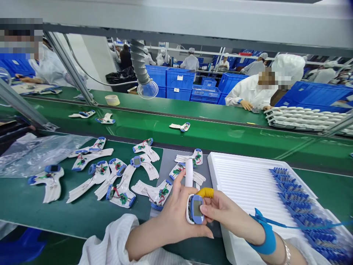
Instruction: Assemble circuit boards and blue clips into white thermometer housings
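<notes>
My left hand (175, 211) is wrapped round a white gun-shaped thermometer housing (189, 173), its handle pointing away from me. A blue-framed display (198, 209) sits at the near end of the housing, facing me. My right hand (220, 208) pinches the frame's right side between thumb and fingers; a yellow cover is on one finger. Whether the frame is fully seated cannot be seen. Just beyond my hands lie open half housings (162, 193) with green circuit boards, wires and blue parts.
Several more half housings (121, 187) are spread at the left, near a clear plastic bag (41, 151). A ribbed white tray (242, 184) at the right holds rows of blue display parts (300, 206). Behind runs a green conveyor (220, 140). A blue wrist strap cord (311, 227) trails rightward. A co-worker (250, 90) sits opposite.
</notes>
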A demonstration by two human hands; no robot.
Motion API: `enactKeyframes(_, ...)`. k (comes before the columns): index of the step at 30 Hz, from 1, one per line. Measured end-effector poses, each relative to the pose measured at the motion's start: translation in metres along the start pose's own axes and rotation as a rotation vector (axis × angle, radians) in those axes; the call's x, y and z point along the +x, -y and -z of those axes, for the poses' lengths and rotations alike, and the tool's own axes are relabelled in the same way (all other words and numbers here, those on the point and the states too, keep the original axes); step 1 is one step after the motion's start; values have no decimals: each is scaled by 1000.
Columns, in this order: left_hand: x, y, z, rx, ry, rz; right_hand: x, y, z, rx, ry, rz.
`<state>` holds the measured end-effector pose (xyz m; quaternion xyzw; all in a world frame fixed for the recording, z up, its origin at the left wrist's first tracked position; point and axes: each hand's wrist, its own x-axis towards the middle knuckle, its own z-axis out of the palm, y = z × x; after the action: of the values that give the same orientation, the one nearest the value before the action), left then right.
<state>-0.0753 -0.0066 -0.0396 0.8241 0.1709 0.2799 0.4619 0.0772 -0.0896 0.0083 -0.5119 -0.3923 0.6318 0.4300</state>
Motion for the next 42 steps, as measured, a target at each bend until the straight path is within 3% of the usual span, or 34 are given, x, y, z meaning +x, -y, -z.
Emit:
enactKeyframes(11, -1, 0, -3, -35, 52, -15, -5, -6, -3, -3, -28, -15)
enactKeyframes(19, -10, 4, -17, -220, 78, 134, -3, -25, -6, 36, -57, -9)
enactKeyframes(28, -10, 18, -27, -125, -87, -75, 5, -34, -6, 212, -3, -54)
enactKeyframes(35, -5, 12, -22, -97, -8, -45, 5, -25, -7, 121, 1, -12)
enactKeyframes(40, 0, 7, -10, -150, 147, 19, 5, -24, -10, 88, 24, -25)
enactKeyframes(42, 1, 10, -10, -148, 130, 41, 7, -28, -12, 76, 11, -10)
